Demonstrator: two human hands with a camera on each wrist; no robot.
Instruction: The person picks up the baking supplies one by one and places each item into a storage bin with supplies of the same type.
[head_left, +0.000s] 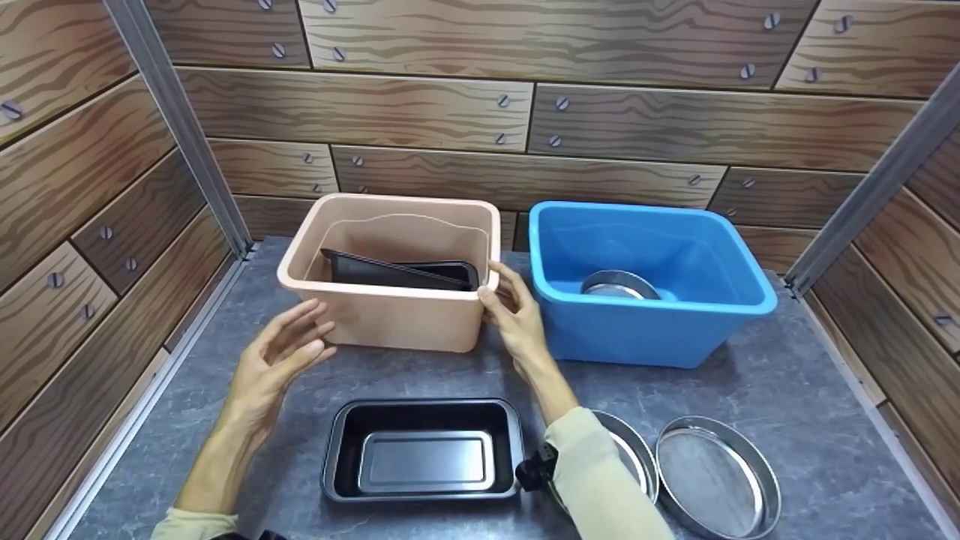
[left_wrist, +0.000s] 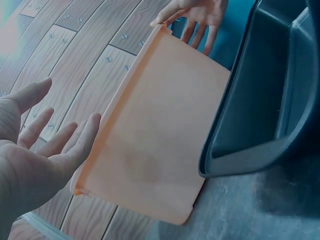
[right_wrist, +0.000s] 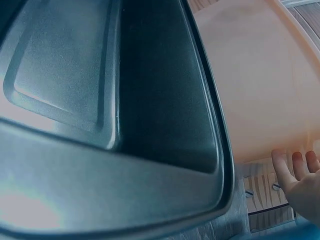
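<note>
Peach bin (head_left: 397, 321), head view: stands beside blue bin (head_left: 626, 334); left hand (head_left: 274, 360) spreads loosely near front left corner; right hand (head_left: 519, 319), fingers parted, touches right rim. Left wrist: left-hand contact unclear. Right wrist: black pan (right_wrist: 115, 187) fills foreground.

The left hand (left_wrist: 37, 165) reaches in from the left edge, fingers extended, their tips at the near side of a peach bin (left_wrist: 150, 120); whether they touch it is unclear. At the bin's far upper corner, the right hand (left_wrist: 202, 14) touches the rim, other fingers hanging down before a blue surface (left_wrist: 227, 47). A dark pan (left_wrist: 265, 85) fills the right side, above the grey bench (left_wrist: 235, 212). Wood-patterned panelling (left_wrist: 65, 60) stands behind.
</note>
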